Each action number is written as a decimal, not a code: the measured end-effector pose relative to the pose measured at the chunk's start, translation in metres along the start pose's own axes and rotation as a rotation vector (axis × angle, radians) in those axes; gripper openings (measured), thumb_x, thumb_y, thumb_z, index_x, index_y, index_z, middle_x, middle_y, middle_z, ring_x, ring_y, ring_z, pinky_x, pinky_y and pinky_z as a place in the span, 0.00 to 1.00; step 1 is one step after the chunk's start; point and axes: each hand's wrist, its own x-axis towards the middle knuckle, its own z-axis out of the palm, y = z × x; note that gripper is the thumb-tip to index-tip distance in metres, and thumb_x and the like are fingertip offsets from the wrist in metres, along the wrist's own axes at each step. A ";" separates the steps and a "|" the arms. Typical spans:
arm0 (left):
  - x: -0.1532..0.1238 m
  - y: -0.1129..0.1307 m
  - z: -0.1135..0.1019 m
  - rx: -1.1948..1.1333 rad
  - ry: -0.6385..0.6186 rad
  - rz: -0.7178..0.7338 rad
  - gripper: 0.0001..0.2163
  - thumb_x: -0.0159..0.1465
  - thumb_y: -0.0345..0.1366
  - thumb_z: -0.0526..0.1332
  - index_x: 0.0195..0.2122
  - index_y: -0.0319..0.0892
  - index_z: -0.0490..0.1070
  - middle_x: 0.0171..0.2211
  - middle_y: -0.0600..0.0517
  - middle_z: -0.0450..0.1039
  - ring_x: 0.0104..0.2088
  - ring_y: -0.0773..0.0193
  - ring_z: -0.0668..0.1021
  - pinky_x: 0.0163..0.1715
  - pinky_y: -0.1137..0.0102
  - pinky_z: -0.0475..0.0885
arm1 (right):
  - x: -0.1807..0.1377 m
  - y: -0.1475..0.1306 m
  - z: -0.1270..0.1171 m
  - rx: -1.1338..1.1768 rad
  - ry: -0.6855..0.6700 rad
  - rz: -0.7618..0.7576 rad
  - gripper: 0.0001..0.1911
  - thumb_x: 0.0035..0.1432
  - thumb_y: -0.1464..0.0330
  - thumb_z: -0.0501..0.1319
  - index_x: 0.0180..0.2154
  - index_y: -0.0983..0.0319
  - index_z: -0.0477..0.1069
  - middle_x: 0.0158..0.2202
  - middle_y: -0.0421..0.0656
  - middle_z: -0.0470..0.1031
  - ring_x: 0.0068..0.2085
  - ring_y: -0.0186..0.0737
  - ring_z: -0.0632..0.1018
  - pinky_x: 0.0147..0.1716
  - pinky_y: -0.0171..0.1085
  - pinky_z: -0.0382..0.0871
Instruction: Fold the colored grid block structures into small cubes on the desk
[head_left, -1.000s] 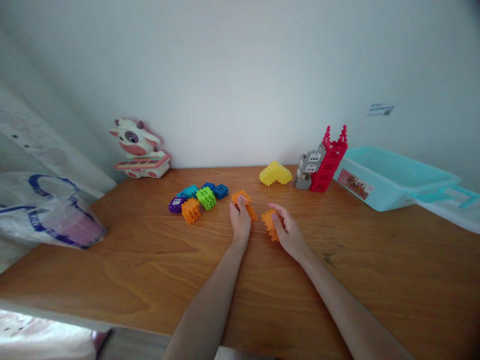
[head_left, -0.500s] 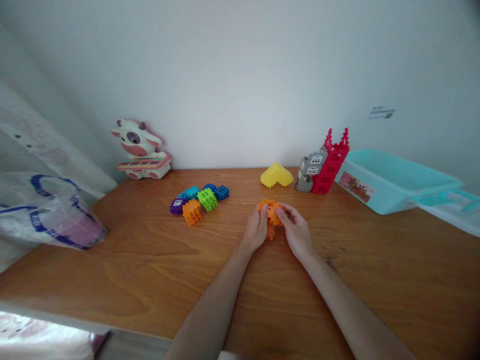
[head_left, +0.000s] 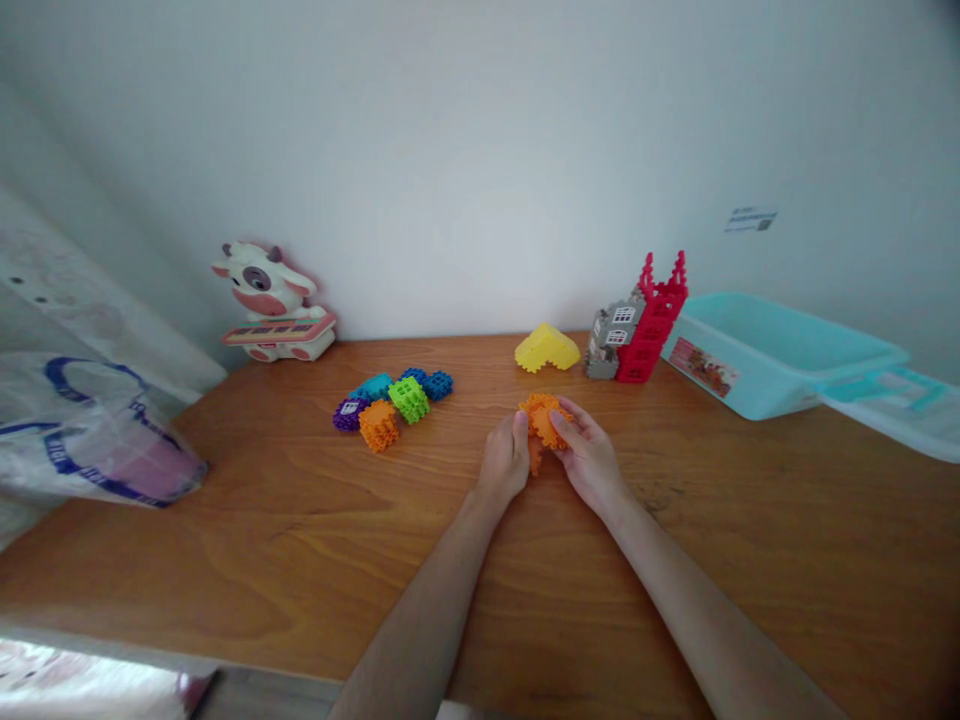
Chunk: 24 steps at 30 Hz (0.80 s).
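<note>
Orange interlocking building pieces [head_left: 541,412], with notched edges, are held just above the wooden table [head_left: 315,560]. My left hand [head_left: 505,455] closes on their left side, its thumb pointing up along the edge. On the right side, my right hand [head_left: 592,455] grips them with the thumb laid across the front. One orange piece hangs down between the hands. My palms and fingers hide part of the pieces. Beyond the hands lies a yellow roof-shaped assembly [head_left: 547,348].
Left of my hands is a cluster of stacked pieces: orange [head_left: 379,427], green [head_left: 409,399], purple [head_left: 349,414] and blue. A grey and red castle [head_left: 643,335] stands beside a turquoise bin [head_left: 757,400]. A cow keyboard toy [head_left: 279,305] and plastic bag [head_left: 124,440] are at left.
My left thumb has shifted from the front of the orange pieces to their left edge. The right hand keeps its hold. The whole view has shifted slightly.
</note>
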 end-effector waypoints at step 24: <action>0.005 0.026 0.010 -0.917 0.006 -0.512 0.31 0.61 0.67 0.47 0.28 0.43 0.71 0.30 0.46 0.76 0.32 0.62 0.78 0.37 0.65 0.74 | -0.007 0.011 0.007 -0.419 -0.121 -0.150 0.22 0.57 0.50 0.63 0.47 0.57 0.77 0.49 0.48 0.78 0.52 0.51 0.76 0.56 0.54 0.67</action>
